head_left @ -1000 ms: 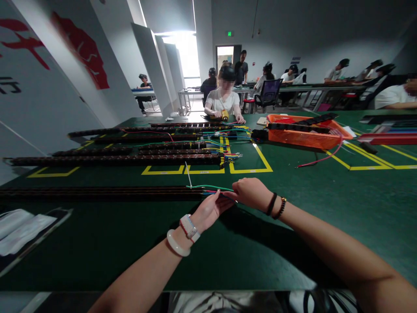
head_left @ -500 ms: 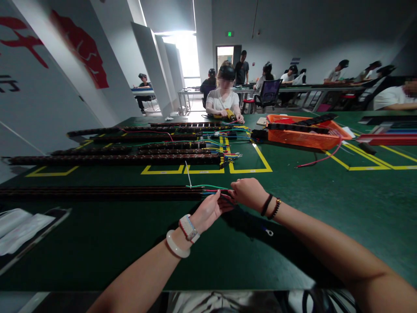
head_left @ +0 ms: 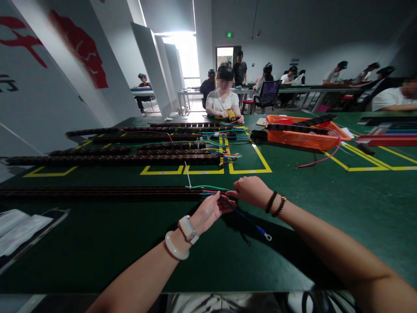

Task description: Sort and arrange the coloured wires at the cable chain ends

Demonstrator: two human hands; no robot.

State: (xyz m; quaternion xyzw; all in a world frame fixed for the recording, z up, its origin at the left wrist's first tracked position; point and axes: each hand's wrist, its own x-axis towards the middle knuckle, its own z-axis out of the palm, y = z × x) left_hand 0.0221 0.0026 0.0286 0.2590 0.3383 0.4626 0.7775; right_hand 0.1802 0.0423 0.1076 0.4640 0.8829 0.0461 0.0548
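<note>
Under a grey wall (head_left: 276, 26), a green table (head_left: 97, 248) is crossed left to right by a long dark cable harness (head_left: 97, 194). From its right end, coloured wires (head_left: 211, 191) are held between thumb and half-open fingers by the nearer left hand (head_left: 208, 212); farther right, they are pinched by the curled right hand (head_left: 253, 191). A ring terminal (head_left: 267, 237) is left near right.

The curled fingers of the right hand (head_left: 250, 191) hide its grip, and the ends of the green and red wires (head_left: 211, 190) disappear behind it. The left hand (head_left: 210, 212) covers part of the same wires, so its contact with them cannot be made out. The nearest wire harness (head_left: 97, 194) is cut off by the left edge, as is the white cloth (head_left: 22, 228). Labels (head_left: 202, 172) on the yellow outlines are too small to read. The red bar (head_left: 387, 140) runs out past the right edge.
</note>
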